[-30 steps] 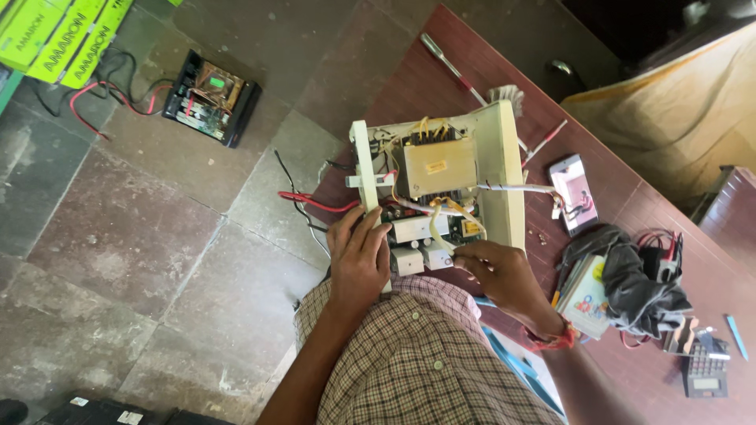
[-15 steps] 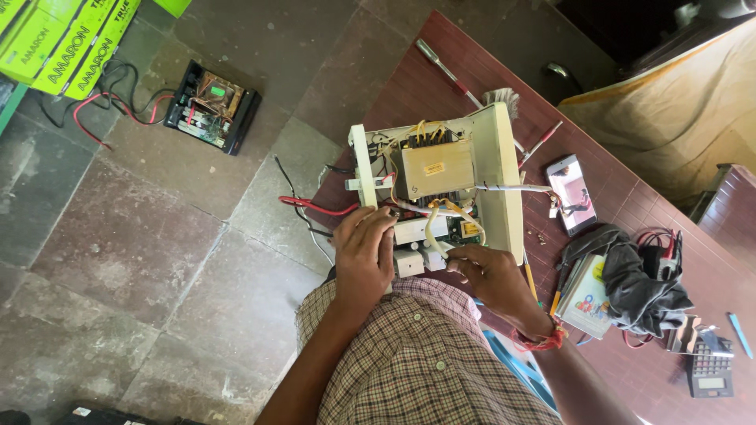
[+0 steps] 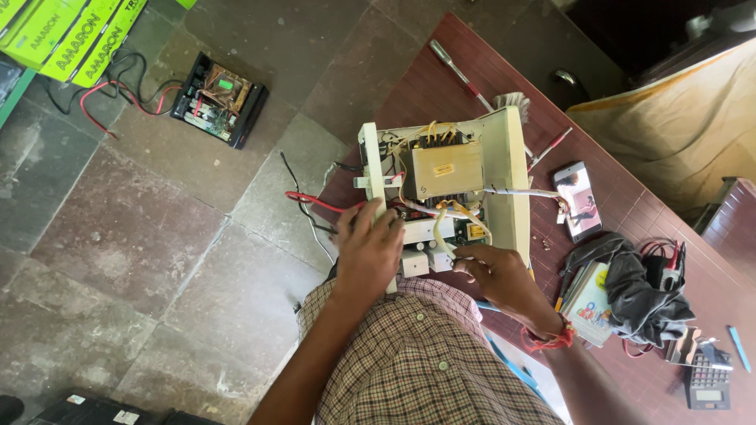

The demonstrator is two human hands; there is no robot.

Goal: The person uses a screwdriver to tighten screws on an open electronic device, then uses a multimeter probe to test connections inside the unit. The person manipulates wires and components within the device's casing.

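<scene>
Nearest me, my left hand (image 3: pixel 370 250) lies flat and open on the near edge of the opened white chassis (image 3: pixel 504 169). My right hand (image 3: pixel 494 271), just beside it, curls narrow at the wiring; whether it pinches anything I cannot tell. The chassis runs lengthwise away across the surface (image 3: pixel 472 55), its transformer (image 3: pixel 447 169) beyond both hands.

Casing (image 3: pixel 504 173) cream; transformer (image 3: pixel 447 169) tan; table (image 3: pixel 472 71) maroon; shirt (image 3: pixel 417 362) brown-white checked; boxes (image 3: pixel 71 31) bright green; floor (image 3: pixel 118 236) grey-brown stone.
</scene>
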